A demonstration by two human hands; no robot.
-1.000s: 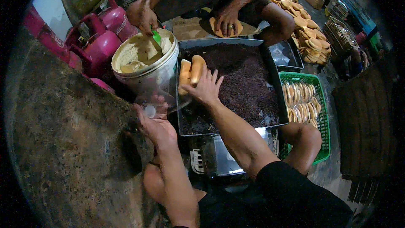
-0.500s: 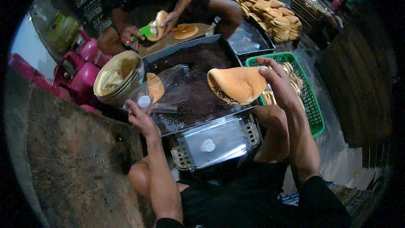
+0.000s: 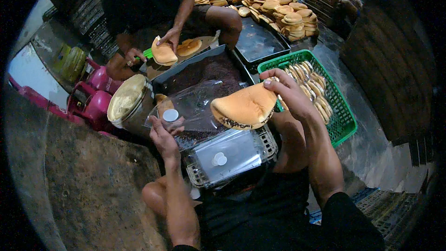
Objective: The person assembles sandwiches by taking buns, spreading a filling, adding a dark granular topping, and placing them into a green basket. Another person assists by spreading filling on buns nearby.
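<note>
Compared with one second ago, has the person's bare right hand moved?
Yes, rightward: the bare right hand moved from above the rectangular metal tray toward the green plastic basket.

We see the bag and the stacked bags of clear, glossy plastic, the bun with smooth, almost matt crust, the tray of metal, the basket of plastic, the shiny cylinders, and the clothes of matt cloth.

The folded bread is golden brown, with dark specks along its edge. The basket is green, the round label white, the cylinders pink.
</note>
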